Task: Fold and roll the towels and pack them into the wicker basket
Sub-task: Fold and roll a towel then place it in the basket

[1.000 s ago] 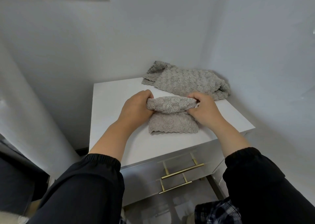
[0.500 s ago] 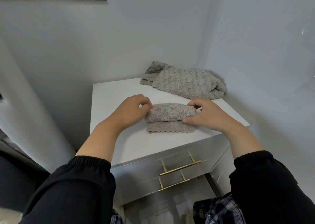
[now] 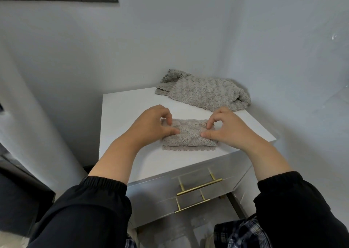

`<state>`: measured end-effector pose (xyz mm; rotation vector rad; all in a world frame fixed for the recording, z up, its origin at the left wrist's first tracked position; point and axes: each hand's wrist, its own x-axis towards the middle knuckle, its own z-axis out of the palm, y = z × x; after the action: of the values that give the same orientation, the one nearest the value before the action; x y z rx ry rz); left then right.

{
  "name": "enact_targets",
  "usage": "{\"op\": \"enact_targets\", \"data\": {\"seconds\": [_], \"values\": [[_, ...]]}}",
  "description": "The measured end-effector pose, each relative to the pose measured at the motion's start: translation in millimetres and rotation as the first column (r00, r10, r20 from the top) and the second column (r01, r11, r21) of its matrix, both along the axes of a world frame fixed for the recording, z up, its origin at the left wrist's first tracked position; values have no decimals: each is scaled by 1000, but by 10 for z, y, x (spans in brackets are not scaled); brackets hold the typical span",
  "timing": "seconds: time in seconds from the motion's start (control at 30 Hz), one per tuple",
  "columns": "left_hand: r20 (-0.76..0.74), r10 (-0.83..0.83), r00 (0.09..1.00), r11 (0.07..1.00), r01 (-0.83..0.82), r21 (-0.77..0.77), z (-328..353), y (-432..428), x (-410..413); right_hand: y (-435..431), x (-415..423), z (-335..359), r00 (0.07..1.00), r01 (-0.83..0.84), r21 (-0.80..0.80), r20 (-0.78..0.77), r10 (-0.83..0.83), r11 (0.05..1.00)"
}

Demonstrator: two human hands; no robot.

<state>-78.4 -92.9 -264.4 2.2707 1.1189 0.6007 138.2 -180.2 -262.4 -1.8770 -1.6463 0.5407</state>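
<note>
Head view, rolling stage. One grey towel, folded to a narrow strip and almost fully wound into a roll, lies near the front of the white bench, between the two hands. The left hand pinches the roll's left end, thumb on the near face and curled fingers on the top. The right hand pinches the right end in the same way.

Only a narrow scalloped edge shows flat on the bench, under the roll's near side. The winding therefore appears to run toward the person, with little length left to take up.

Progress, as judged here: the first towel's fold is done and its roll is nearly closed. A second towel lies rumpled in the far right corner of the bench, apart from the roll and untouched. The basket is not in view, so nothing can be counted as packed.

Orientation: the roll's long axis runs left to right, roughly parallel to the bench's front edge, with the right end a little nearer the person. The open ends face left and right under the hands. The second towel's long axis runs obliquely, from far left to near right.
</note>
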Motion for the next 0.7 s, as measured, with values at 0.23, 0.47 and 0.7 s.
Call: {"op": "enact_targets", "data": {"seconds": [0.23, 0.47, 0.7], "values": [[-177, -47, 983, 973, 5, -233, -3, 26, -21, -5, -47, -12, 995, -46, -179, -94, 30, 983], [-88, 7, 996, 974, -27, -226, -26, -12, 128, 40, 47, -67, 983, -67, -243, -185, 21, 968], [119, 19, 993, 980, 5, -197, -25, -141, 546, 12, 106, -121, 850, 245, 2, -481, -214, 970]]}}
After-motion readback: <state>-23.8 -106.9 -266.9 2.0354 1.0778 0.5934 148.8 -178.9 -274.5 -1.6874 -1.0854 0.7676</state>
